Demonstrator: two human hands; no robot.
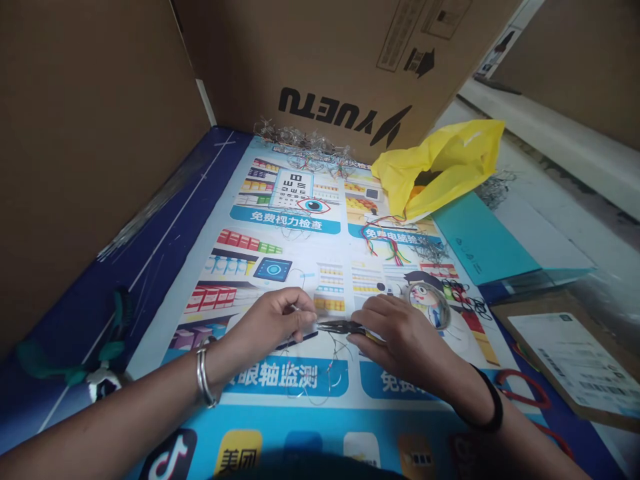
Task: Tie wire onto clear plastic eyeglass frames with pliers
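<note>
My left hand (285,317) is closed in a pinch on a thin wire, whose short end shows between thumb and forefinger. My right hand (395,327) grips a pair of needle-nose pliers (337,327), its dark jaws pointing left and reaching up to the left fingertips. Whether the jaws bite on the wire is too small to tell. Below the hands, loops of fine wire (330,373) with tiny coloured spots lie over the printed mat (320,417).
Tangled wire pieces (310,147) lie along the upright cardboard (240,73). A yellow bag (440,167), coloured cords (393,250) and a teal folder (485,240) are at back right. Green-handled pliers (107,353) and straight wires (150,217) are left; red carabiners (525,387) lie right.
</note>
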